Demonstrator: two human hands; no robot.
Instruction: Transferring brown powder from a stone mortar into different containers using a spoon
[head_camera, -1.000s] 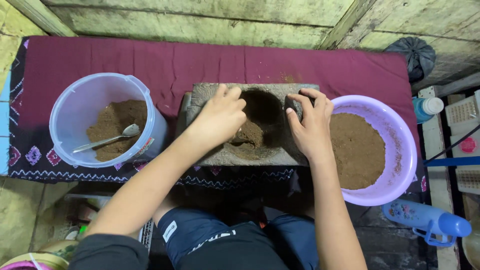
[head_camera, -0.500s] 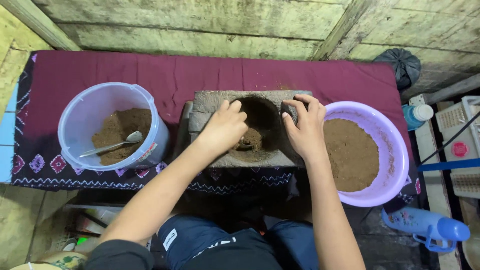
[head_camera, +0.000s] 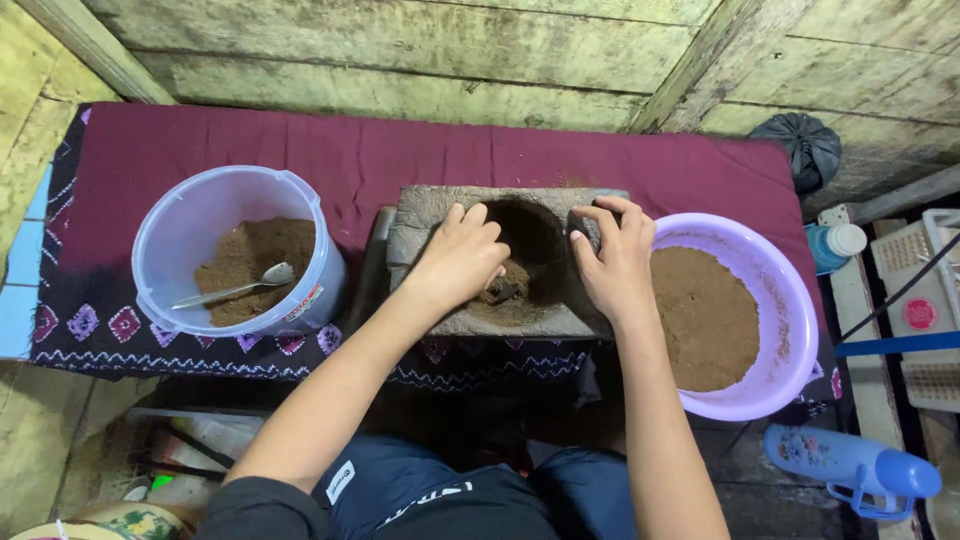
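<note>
— Hands first: where do you have them?

— Your left hand lies curled on the left half of the grey stone mortar, fingers bent together over the lip of its dark round hollow. Whether it pinches anything inside, I cannot tell. Your right hand grips the mortar's right rim, fingers bent over the top edge and pressed against the stone, thumb toward the hollow.

— And in the hollow?

— Brown powder sits at the bottom, just under your left fingertips.

— What stands around the mortar?

— Left of it, just beside, a clear pale-blue plastic tub holds more brown powder, with a metal spoon lying in it, bowl toward the mortar. A small white label with a red stripe is stuck on the tub wall facing the mortar. Right of the mortar, touching your right wrist, a lilac plastic basin is heaped with the same brown powder.

— Underneath?

— A maroon cloth with a dark patterned border carries the mortar, tub and basin. Far right of the mortar, past the basin, stand a blue bottle with a white cap and a white crate bearing a round red label. Below the basin lies a blue flowered flask.
</note>
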